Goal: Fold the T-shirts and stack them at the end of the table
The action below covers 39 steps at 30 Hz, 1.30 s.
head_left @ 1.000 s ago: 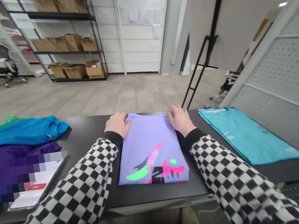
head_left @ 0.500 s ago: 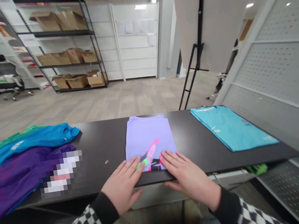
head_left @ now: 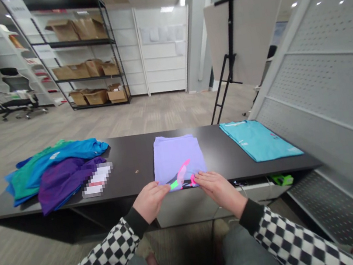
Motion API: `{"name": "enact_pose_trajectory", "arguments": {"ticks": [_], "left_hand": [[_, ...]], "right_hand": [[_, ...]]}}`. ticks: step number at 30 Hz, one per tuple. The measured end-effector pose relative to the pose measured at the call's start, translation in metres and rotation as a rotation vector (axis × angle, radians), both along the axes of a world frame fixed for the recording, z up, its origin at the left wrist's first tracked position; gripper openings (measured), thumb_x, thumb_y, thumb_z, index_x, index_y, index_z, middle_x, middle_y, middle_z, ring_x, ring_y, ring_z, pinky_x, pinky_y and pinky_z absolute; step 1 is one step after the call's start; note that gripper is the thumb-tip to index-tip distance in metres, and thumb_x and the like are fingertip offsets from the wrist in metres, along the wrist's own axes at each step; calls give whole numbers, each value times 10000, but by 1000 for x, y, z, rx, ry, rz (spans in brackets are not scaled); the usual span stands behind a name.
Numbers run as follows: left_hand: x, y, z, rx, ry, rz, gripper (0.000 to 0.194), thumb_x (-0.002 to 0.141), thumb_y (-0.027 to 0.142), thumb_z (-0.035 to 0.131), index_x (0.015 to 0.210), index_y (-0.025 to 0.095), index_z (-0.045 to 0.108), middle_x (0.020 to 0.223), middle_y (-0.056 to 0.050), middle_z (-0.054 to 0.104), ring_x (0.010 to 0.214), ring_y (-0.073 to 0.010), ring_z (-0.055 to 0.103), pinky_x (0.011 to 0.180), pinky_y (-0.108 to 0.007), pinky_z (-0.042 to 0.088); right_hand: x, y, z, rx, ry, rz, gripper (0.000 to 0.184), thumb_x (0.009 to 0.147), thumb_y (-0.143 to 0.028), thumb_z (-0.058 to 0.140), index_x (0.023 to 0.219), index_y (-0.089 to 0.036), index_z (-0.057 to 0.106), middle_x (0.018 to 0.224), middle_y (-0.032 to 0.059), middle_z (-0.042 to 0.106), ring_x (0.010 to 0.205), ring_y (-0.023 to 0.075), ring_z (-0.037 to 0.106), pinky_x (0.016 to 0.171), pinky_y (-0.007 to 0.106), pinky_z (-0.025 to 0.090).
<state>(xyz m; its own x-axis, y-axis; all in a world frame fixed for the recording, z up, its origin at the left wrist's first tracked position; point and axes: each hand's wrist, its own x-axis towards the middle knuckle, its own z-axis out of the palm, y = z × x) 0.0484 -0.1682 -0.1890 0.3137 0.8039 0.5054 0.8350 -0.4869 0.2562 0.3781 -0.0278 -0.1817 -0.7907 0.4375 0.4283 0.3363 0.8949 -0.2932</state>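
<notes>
A folded lavender T-shirt [head_left: 175, 155] with a pink, green and black print lies flat on the black table [head_left: 130, 157] in front of me. My left hand [head_left: 151, 199] is closed on its near left corner, fingers together on the cloth. At the near right corner my right hand [head_left: 218, 189] also grips the edge, its fingers lying over the print. Both thumbs are hidden, apparently under the hem. The shirt's near edge lines up roughly with the table's front edge.
A folded turquoise shirt [head_left: 260, 140] lies at the right end of the table. To the left is a loose heap of blue, green and purple shirts [head_left: 60, 174], beside a blurred white paper [head_left: 98, 179]. A perforated panel [head_left: 329, 69] borders the right side.
My hands have gone from lying flat on the shirt's near part to gripping its near corners. My view has shifted, showing more of the table front and my legs. The shirt stays folded.
</notes>
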Motion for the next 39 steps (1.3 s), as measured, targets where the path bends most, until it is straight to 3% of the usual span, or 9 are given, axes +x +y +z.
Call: {"name": "enact_pose_trajectory", "arguments": {"ticks": [4, 7, 9, 12, 14, 18, 22, 27, 39], "left_hand": [[-4, -11, 16, 73, 15, -66, 483, 1093, 93, 465, 1426, 231, 787, 1232, -138, 844, 1097, -257, 801, 995, -438, 693], [-3, -22, 36, 110, 22, -30, 397, 1103, 122, 509, 1349, 218, 806, 1163, -143, 821, 1069, -259, 776, 981, -418, 690], [-1, -32, 53, 126, 17, -14, 324, 1111, 149, 540, 1273, 213, 814, 1132, -135, 810, 1077, -258, 771, 1006, -412, 680], [0, -49, 89, 146, -47, -33, 295, 1117, 161, 553, 1266, 220, 801, 1213, -125, 817, 1219, -259, 767, 1137, -424, 639], [2, -60, 118, 134, -125, -54, 303, 1119, 172, 561, 1296, 234, 800, 1271, -106, 832, 1274, -249, 770, 1182, -412, 619], [7, -66, 177, 31, -377, 110, 239, 1096, 354, 682, 1236, 261, 852, 1186, -82, 865, 1060, -242, 824, 988, -352, 691], [12, -48, 213, -39, -737, 236, 421, 957, 577, 855, 1200, 234, 875, 1044, -93, 865, 862, -236, 807, 776, -313, 698], [11, -33, 219, -109, -932, 178, 515, 873, 632, 930, 1161, 209, 880, 984, -101, 863, 829, -231, 809, 765, -319, 709], [2, -39, 215, -52, -795, 241, 433, 895, 612, 916, 1124, 245, 906, 1058, -85, 881, 867, -245, 806, 781, -333, 709]], "right_hand": [[8, -8, 13, 11, 5, 15, 397, 1100, -129, 552, 1387, -251, 796, 1379, 146, 834, 1270, 317, 809, 1082, 506, 623], [14, -18, 32, 6, 14, 0, 324, 1061, -127, 592, 1271, -243, 809, 1213, 122, 871, 1051, 291, 830, 1008, 468, 627], [20, -27, 50, -9, 67, -8, 295, 1037, -136, 613, 1222, -253, 810, 1176, 109, 873, 1015, 294, 819, 1007, 479, 622], [32, -46, 83, -100, 178, -32, 267, 1039, -208, 647, 1232, -287, 814, 1212, 98, 865, 1101, 311, 809, 1022, 479, 628], [40, -58, 109, -212, 226, -70, 226, 1054, -278, 678, 1227, -305, 821, 1164, 81, 862, 1054, 294, 809, 952, 427, 647], [46, -68, 160, -472, 400, -137, 176, 1054, -451, 769, 1091, -286, 819, 890, 37, 786, 734, 212, 700, 653, 310, 582], [32, -55, 197, -676, 586, -171, 330, 949, -569, 901, 1049, -270, 806, 864, 38, 763, 718, 201, 664, 602, 291, 550], [21, -46, 215, -763, 615, -139, 372, 905, -582, 948, 1019, -258, 806, 854, 37, 765, 700, 187, 658, 588, 280, 543], [22, -45, 211, -728, 553, -105, 358, 948, -607, 914, 1018, -267, 825, 852, 46, 787, 718, 201, 706, 624, 295, 606]]}}
